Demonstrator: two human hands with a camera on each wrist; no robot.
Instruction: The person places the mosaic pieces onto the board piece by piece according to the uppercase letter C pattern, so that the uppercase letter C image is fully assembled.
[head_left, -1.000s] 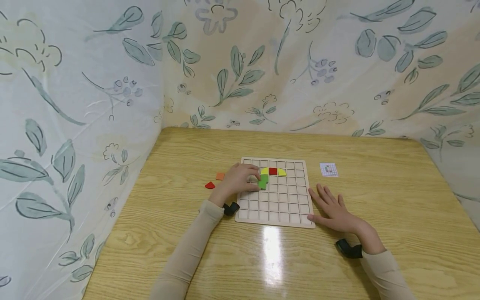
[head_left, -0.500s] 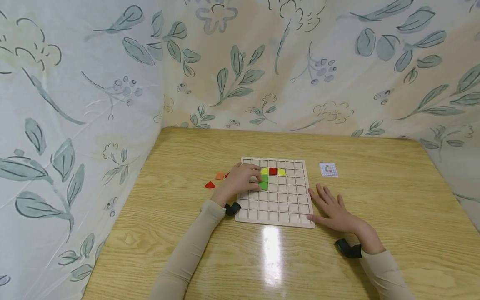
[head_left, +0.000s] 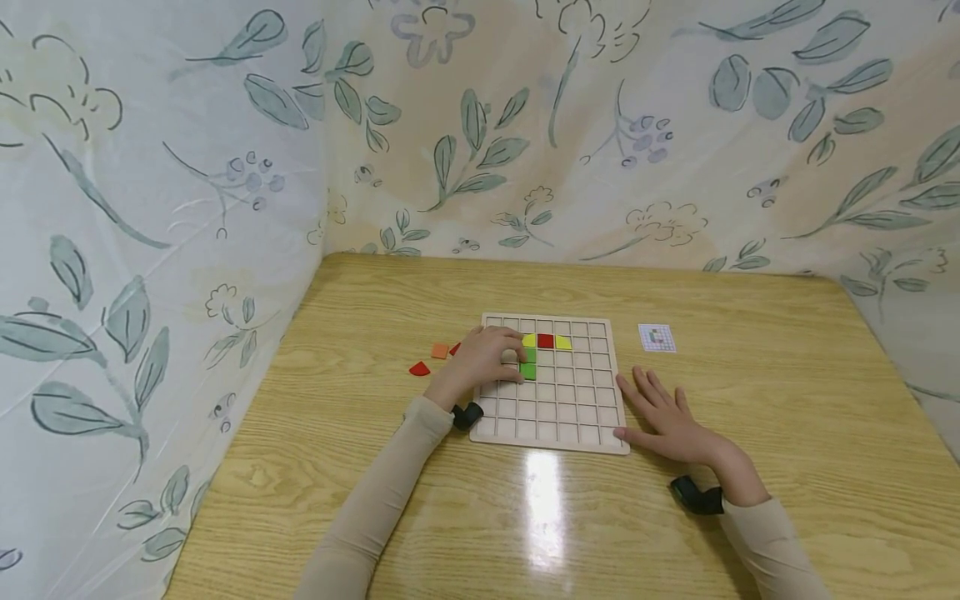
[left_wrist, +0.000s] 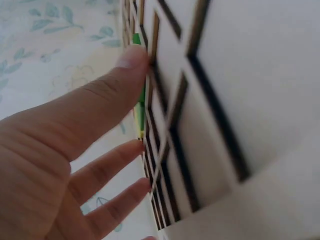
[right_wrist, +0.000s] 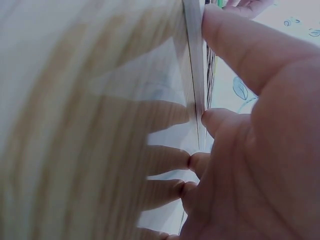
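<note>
A pale wooden grid board (head_left: 558,421) lies on the table. Over its left side is my left hand (head_left: 480,358), thumb and fingertips at two green square tiles, the upper one (head_left: 529,356) and the lower one (head_left: 528,372). Both tiles sit in neighbouring cells of one column. In the left wrist view the thumb (left_wrist: 132,57) presses at the green, while the other fingers stretch along the grid. A red square tile (head_left: 545,342) lies between two yellow rounded pieces, one of them (head_left: 563,343) to its right. My right hand (head_left: 671,425) rests spread at the board's right edge, thumb at the near corner.
Left of the board lie an orange square (head_left: 439,351), a red quarter-round piece (head_left: 419,368) and another red piece (head_left: 454,349) partly behind the left hand. A small printed grid card (head_left: 657,338) lies right of the board. Floral cloth (head_left: 495,167) closes off the back and left.
The lower green tile, slightly askew a second ago, has shifted right and sits squarely in its cell below the upper one. The left hand moved slightly right; the right hand stayed still.
</note>
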